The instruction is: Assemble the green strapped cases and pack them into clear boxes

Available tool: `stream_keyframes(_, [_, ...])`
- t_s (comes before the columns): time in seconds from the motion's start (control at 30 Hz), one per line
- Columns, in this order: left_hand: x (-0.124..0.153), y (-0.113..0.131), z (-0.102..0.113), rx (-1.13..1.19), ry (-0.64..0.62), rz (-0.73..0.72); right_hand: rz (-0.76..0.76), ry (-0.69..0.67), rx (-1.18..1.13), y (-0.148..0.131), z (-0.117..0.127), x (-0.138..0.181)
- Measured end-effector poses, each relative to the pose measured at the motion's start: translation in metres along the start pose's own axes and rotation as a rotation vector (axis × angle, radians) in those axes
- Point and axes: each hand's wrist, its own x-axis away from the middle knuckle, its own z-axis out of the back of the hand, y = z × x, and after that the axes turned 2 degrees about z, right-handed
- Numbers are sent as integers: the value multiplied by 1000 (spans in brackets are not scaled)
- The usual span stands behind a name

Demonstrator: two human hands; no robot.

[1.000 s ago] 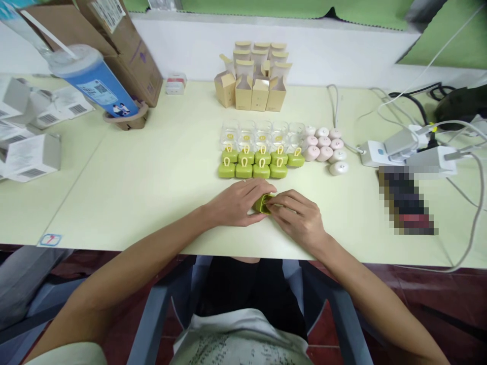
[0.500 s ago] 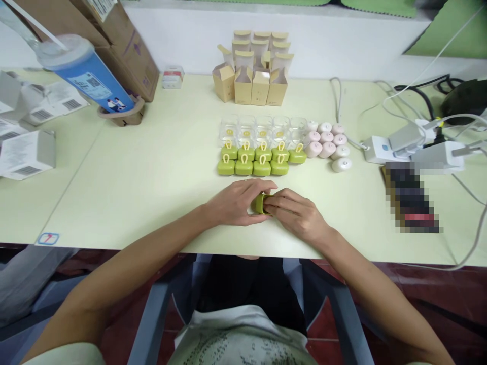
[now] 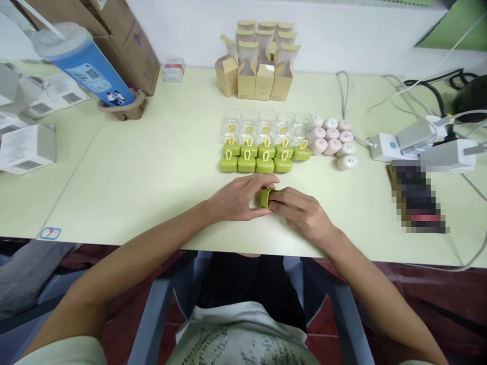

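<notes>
Near the table's front edge, a small green case [image 3: 265, 198] is held on its side between both hands. My left hand [image 3: 241, 197] grips it with thumb and fingers from the left. The fingertips of my right hand [image 3: 300, 209] are at its right-hand side and seem to reach into its opening; what they touch inside is hidden. Just beyond the hands stand two rows of similar green cases [image 3: 265, 165] with pale yellow loops on top. Behind those is a row of clear plastic trays [image 3: 250, 124], several with a yellow mark.
Pink and white rounded pieces [image 3: 332, 146] sit right of the cases. Open cardboard boxes [image 3: 247, 87] stand by the wall. A power strip [image 3: 384, 147] with cables and a pixelated dark object [image 3: 418, 200] lie right. A blue cup [image 3: 97, 76] and white boxes [image 3: 28, 150] are left.
The view has shifted slightly. Both hands, with the green case between them, have moved a little to the right and keep nearly the same hold.
</notes>
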Motion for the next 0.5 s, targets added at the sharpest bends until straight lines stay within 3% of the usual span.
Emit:
stream_keyframes(0.1, [-1,-1,0,-10,27,-14,-15,56,28,-5,0,-1])
stream_keyframes(0.17, [-4,-2,0,-15,86,-23,-96,193,60,-8,3,-1])
stream_keyframes(0.23, [-8,-3,1,-12,168,-42,-269,373,61,-8,8,-2])
stream_keyframes(0.3, [-12,-5,3,-12,264,-95,-494,442,-111,-2,13,-6])
stream_keyframes(0.4, [-15,-9,7,-51,409,-182,-707,248,-634,13,17,-21])
stream_keyframes(0.5, [-14,-10,10,-111,413,-174,-695,78,-923,28,13,-40])
